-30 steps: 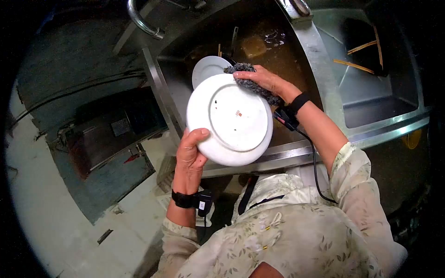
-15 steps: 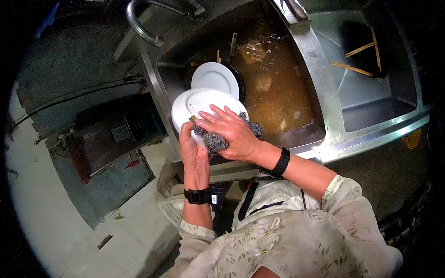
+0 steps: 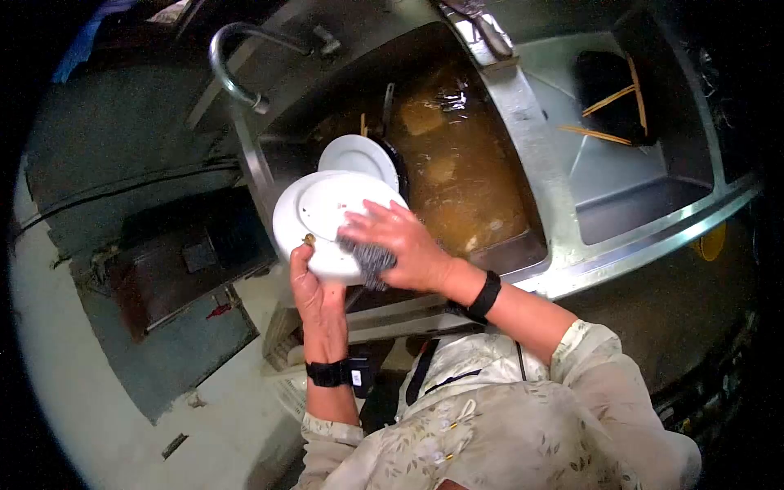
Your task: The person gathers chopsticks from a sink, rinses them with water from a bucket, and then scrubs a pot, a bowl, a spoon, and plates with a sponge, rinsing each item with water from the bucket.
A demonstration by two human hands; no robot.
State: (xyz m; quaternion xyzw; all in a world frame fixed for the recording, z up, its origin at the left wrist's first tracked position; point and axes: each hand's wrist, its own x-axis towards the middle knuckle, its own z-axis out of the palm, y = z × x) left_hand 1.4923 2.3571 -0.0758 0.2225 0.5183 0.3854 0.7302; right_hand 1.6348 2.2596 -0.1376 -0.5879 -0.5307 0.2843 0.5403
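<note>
A white plate [image 3: 314, 200] with a few dark specks is tilted over the near left part of the sink. My left hand [image 3: 314, 286] grips its lower edge, the thumb on top beside a small brownish bit and the other fingers hidden underneath. My right hand [image 3: 400, 249] presses a grey scouring pad [image 3: 371, 260] against the plate's right side. Just beyond lies a second white plate [image 3: 359, 155], partly covered by the held one, with a dark pan [image 3: 395, 159] under it.
Brown water [image 3: 457, 180] fills the sink basin. A curved faucet [image 3: 237, 86] arches at the upper left. In the right basin [image 3: 621, 204] lie wooden chopsticks [image 3: 604, 135] and something dark. A metal-bladed tool [image 3: 490, 37] rests on the divider.
The scouring pad and my right hand have shifted on the plate, uncovering more of its surface. The whole view has shifted, so the sink and both hands appear further left.
</note>
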